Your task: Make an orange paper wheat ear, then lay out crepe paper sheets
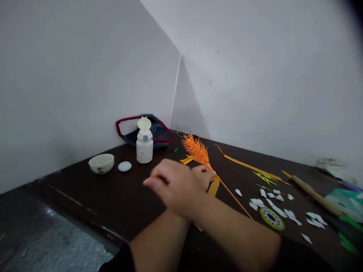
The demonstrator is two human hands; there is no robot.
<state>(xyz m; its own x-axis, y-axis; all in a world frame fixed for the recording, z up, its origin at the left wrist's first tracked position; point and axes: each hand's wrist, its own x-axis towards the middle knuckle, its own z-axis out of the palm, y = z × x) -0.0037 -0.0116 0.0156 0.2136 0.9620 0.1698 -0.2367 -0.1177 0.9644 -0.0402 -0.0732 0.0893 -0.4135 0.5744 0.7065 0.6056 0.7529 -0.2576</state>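
Orange paper ear (196, 150), a spiky head on a thin stem, lies flat on the dark table (119, 196) just beyond the hands. The stem passes under the left hand's fingertips. Its long axis runs on a diagonal. The bristled head points away from the person toward the wall corner, and the stem trails back to the right, beside the right forearm.

The arms are crossed. The left hand (203, 174) reaches under the right wrist and rests where the head meets the stem, probably to pin the light paper down. Most of it is hidden, so I cannot tell whether it pinches the stem or only presses on it. The right hand (171, 186) hovers above, blurred, back upward, with fingers loosely half-curled and pointing left. Nothing shows in its grasp.

To the left of the hands stand a white bottle (144, 146) with its flip lid up, a small round white piece (124, 166) and a small bowl (101, 163). To the right, white paper scraps (272, 202), a yellow-green ring (271, 218), yellow strips (246, 164) and a wooden stick (314, 194) lie scattered within reach.
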